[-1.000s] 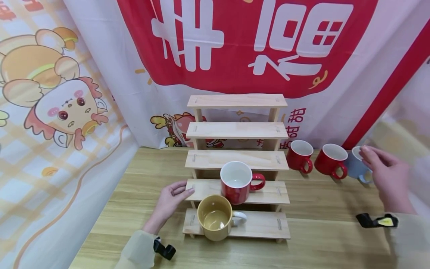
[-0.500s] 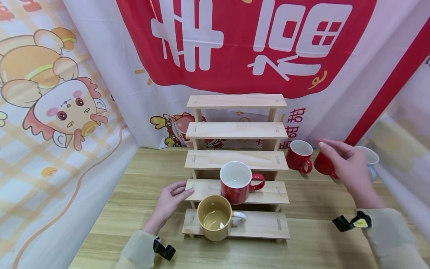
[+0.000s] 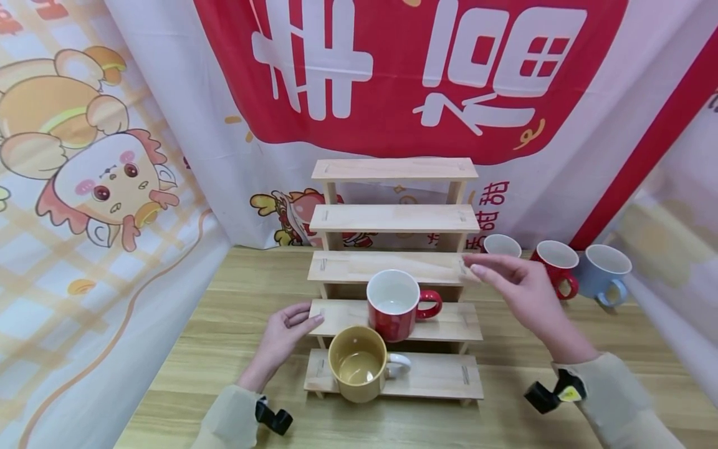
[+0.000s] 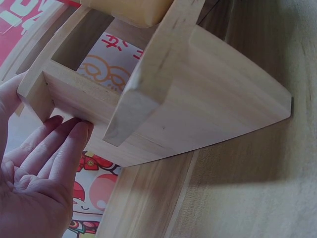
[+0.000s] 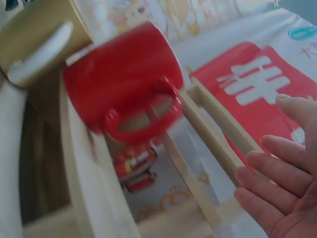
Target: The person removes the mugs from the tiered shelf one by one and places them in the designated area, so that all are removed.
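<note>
A stepped wooden shelf (image 3: 392,218) stands on the table. My left hand (image 3: 283,333) holds the left end of its second tier from the bottom. In the left wrist view, the thumb lies on the board's end (image 4: 32,91) and the fingers (image 4: 74,148) reach beneath it. A red mug (image 3: 392,324) with a white inside sits on that tier, handle to the right. A yellow mug (image 3: 359,388) with a white handle stands on the lowest tier. My right hand (image 3: 518,290) hovers by the right end of the third tier, holding nothing, fingers extended in the right wrist view.
Right of the shelf, by the back curtain (image 3: 538,206), stand a blue mug (image 3: 603,280), a red mug (image 3: 552,265) and another mug (image 3: 502,245) partly hidden behind my right hand. A printed cloth (image 3: 56,299) hangs along the left side.
My right hand has moved left from beside the blue mug, past the red mugs, to the shelf's right side. My left hand and the mugs have stayed put.
</note>
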Tool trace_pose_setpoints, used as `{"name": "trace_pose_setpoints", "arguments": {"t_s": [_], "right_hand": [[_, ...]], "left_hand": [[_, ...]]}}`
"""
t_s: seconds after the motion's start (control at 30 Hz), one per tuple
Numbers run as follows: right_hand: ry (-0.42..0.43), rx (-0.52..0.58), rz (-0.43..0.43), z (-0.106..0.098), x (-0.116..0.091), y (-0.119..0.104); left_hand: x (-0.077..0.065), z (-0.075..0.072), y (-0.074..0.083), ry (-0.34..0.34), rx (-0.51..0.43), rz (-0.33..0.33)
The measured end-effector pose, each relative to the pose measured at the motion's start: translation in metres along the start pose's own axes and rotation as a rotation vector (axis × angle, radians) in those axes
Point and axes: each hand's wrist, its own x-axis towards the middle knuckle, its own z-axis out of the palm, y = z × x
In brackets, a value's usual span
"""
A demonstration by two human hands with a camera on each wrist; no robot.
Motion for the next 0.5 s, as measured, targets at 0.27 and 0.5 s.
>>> {"name": "trace_pose_setpoints", "arguments": {"t_s": [0.27, 0.5], "right_hand": [[-0.128, 0.092, -0.011, 0.028, -0.005, -0.004], [-0.194, 0.155, 0.011, 0.047, -0.006, 0.003]], "left_hand": [[0.001, 0.000, -0.001, 0.010, 0.008, 0.001], [0.001, 0.000, -0.001, 0.005, 0.004, -0.001]]}}
